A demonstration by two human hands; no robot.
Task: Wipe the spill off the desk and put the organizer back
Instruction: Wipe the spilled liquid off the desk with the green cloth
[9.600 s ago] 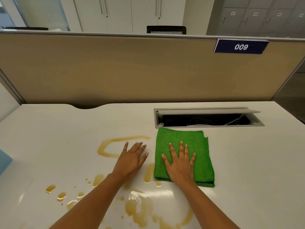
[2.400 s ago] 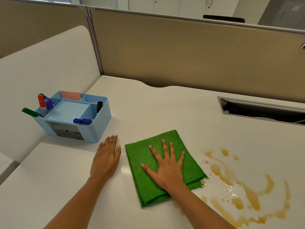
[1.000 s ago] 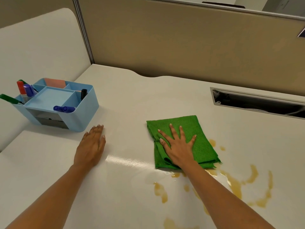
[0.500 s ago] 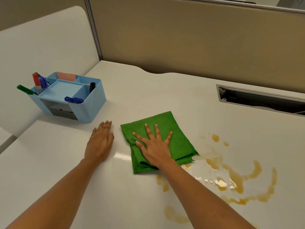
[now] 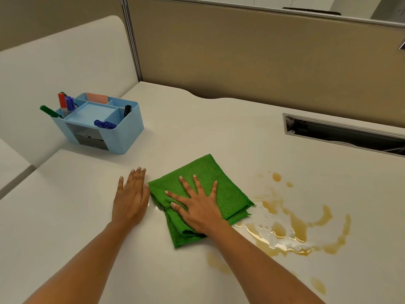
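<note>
The right hand is pressing flat on the green cloth, fingers spread wide. It is not pinching the cloth; its grip is wide open and the palm is just holding the cloth down. The left hand is lying flat on the bench just beside the cloth, at about 9 o'clock from it. Its grip is open too and is holding nothing.

The brown spill is sitting at about 3 to 5 o'clock from the cloth, with its near edge touching the cloth's corner. A lot of it is still wet and shiny, so I think the wiping is only partly done.

To do this step well, the right hand should be pushing the cloth toward 4 o'clock, right over the puddle, pressing evenly so the cloth soaks it up and is not just smearing it.

The blue organizer is standing far off at 10 o'clock, with pens inside. It is waiting to be moved back.
</note>
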